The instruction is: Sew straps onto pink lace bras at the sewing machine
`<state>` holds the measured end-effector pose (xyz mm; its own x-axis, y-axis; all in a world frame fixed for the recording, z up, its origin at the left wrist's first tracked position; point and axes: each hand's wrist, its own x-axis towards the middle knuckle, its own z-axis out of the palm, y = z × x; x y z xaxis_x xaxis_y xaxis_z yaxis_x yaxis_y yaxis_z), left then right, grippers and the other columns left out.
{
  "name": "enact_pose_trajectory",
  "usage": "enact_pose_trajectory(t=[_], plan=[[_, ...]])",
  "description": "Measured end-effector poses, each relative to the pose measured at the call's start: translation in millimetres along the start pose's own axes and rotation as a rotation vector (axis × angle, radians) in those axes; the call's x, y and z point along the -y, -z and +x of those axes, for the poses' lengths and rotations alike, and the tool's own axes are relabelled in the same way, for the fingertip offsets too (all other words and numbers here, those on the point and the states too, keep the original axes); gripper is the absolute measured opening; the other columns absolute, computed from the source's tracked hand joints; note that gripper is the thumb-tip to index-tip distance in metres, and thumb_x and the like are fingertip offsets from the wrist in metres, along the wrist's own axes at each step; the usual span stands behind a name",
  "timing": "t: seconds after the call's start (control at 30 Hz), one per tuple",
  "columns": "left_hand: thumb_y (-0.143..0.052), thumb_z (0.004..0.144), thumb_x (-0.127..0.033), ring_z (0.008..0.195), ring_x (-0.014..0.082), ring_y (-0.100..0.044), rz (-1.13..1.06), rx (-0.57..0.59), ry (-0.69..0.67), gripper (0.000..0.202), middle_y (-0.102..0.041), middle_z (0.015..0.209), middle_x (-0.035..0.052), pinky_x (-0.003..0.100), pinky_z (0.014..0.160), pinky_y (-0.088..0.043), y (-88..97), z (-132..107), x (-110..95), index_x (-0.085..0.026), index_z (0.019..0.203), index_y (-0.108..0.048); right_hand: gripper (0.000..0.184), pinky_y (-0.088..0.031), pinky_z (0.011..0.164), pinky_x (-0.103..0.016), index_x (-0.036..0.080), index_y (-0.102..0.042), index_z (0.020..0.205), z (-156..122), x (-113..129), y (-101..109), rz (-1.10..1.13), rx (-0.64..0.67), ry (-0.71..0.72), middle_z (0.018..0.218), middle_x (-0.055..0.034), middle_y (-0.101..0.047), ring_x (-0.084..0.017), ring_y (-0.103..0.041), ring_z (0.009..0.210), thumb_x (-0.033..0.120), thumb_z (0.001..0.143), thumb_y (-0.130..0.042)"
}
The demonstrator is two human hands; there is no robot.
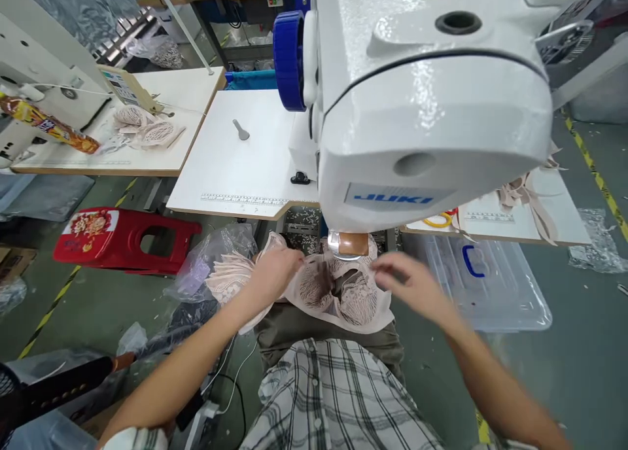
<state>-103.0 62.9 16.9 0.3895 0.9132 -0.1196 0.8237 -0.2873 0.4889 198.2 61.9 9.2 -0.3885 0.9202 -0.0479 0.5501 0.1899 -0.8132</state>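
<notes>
A pale pink lace bra [362, 304] lies across my lap, just below the metal-fronted end of the sewing machine [436, 126]. My left hand [280, 268] is closed at the bra's left side, fingertips together at its upper edge. At the other side, my right hand [411, 281] is beside the cup, thumb and fingers apart, slightly blurred; I see nothing in it. A stack of more pale pink lace bras [230, 276] hangs by my left forearm, partly hidden by it.
A white worktable [230, 149] with a printed ruler extends left of the machine. Yellow-handled scissors [438, 220] and fabric strips [527, 201] lie on the right. Below are a clear lidded box [490, 286] and a red stool [127, 241]. A bottle [49, 124] stands on the neighbouring table.
</notes>
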Motion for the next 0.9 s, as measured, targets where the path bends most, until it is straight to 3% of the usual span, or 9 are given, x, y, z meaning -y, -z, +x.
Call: enact_pose_trajectory(t=[0.07, 0.13, 0.23, 0.33, 0.43, 0.57, 0.67, 0.73, 0.9], plan=[[-0.046, 0.095, -0.023, 0.086, 0.0251, -0.061, 0.052, -0.065, -0.133, 0.022, -0.068, 0.087, 0.0114, 0.039, 0.081, -0.048, -12.3, -1, -14, -0.019, 0.078, -0.061, 0.035, -0.056, 0.087, -0.037, 0.023, -0.071, 0.111, -16, 14, -29, 0.107, 0.202, 0.042, 0.112, -0.0093, -0.071, -0.023, -0.068, 0.099, 0.050, 0.089, -0.062], [-0.043, 0.098, -0.030, 0.074, 0.0212, -0.057, 0.026, -0.041, -0.236, 0.030, -0.062, 0.074, 0.0073, 0.034, 0.073, -0.046, -21.8, -1, -34, -0.020, 0.072, -0.055, 0.058, -0.054, 0.093, -0.040, 0.022, -0.067, 0.119, -23, 21, -51, 0.210, 0.246, 0.058, 0.119, -0.0109, -0.069, -0.026, -0.066, 0.107, 0.068, 0.083, -0.062], [-0.039, 0.100, -0.041, 0.057, 0.0165, -0.047, -0.077, -0.025, -0.274, 0.038, -0.050, 0.058, 0.0015, 0.028, 0.059, -0.037, -26.6, 1, -68, -0.022, 0.067, -0.047, 0.073, -0.056, 0.086, -0.040, 0.021, -0.064, 0.113, -23, 23, -67, 0.429, 0.069, 0.008, 0.103, -0.0094, -0.069, -0.025, -0.066, 0.093, 0.084, 0.081, -0.046], [-0.033, 0.100, -0.043, 0.051, 0.0139, -0.039, -0.282, -0.108, -0.176, 0.041, -0.043, 0.054, -0.0011, 0.028, 0.053, -0.030, -25.6, 6, -96, -0.024, 0.064, -0.037, 0.056, -0.056, 0.073, -0.035, 0.023, -0.064, 0.100, -20, 28, -65, 0.549, -0.235, -0.166, 0.087, -0.0064, -0.067, -0.022, -0.064, 0.079, 0.072, 0.092, -0.038], [-0.030, 0.101, -0.043, 0.049, 0.0122, -0.035, -0.553, -0.178, 0.019, 0.042, -0.039, 0.054, -0.0033, 0.027, 0.051, -0.028, -26.7, 12, -112, -0.024, 0.064, -0.030, 0.039, -0.051, 0.058, -0.028, 0.022, -0.061, 0.086, -12, 40, -51, 0.590, -0.389, -0.264, 0.073, -0.0023, -0.063, -0.017, -0.057, 0.064, 0.059, 0.092, -0.049], [-0.032, 0.102, -0.045, 0.051, 0.0121, -0.041, -0.645, -0.297, 0.137, 0.045, -0.044, 0.056, -0.0027, 0.026, 0.052, -0.031, -29.8, 14, -113, -0.022, 0.063, -0.039, 0.024, -0.050, 0.057, -0.025, 0.022, -0.057, 0.084, 7, 50, -28, 0.596, -0.402, -0.224, 0.071, 0.0000, -0.063, -0.014, -0.058, 0.063, 0.046, 0.085, -0.061], [-0.042, 0.099, -0.045, 0.057, 0.0146, -0.053, -0.482, -0.324, 0.138, 0.035, -0.058, 0.061, -0.0007, 0.026, 0.058, -0.036, -27.6, 12, -101, -0.021, 0.085, -0.063, 0.021, -0.047, 0.057, -0.025, 0.022, -0.056, 0.087, 25, 47, -15, 0.485, -0.406, -0.225, 0.070, 0.0015, -0.064, -0.013, -0.056, 0.060, 0.041, 0.083, -0.064], [-0.044, 0.099, -0.045, 0.063, 0.0173, -0.058, -0.333, -0.312, 0.110, 0.035, -0.067, 0.068, 0.0023, 0.027, 0.062, -0.038, -24.7, 12, -93, -0.022, 0.106, -0.069, 0.020, -0.045, 0.056, -0.025, 0.022, -0.054, 0.086, 39, 42, -7, 0.390, -0.391, -0.213, 0.065, 0.0033, -0.061, -0.012, -0.054, 0.057, 0.038, 0.080, -0.064], [-0.038, 0.102, -0.042, 0.055, 0.0169, -0.053, -0.026, -0.365, -0.013, 0.043, -0.064, 0.058, 0.0031, 0.029, 0.059, -0.033, -18.0, 16, -80, -0.024, 0.110, -0.076, 0.009, -0.045, 0.058, -0.027, 0.022, -0.054, 0.087, 68, 35, 6, 0.239, -0.273, -0.087, 0.060, 0.0044, -0.057, -0.014, -0.054, 0.058, 0.030, 0.082, -0.054]])
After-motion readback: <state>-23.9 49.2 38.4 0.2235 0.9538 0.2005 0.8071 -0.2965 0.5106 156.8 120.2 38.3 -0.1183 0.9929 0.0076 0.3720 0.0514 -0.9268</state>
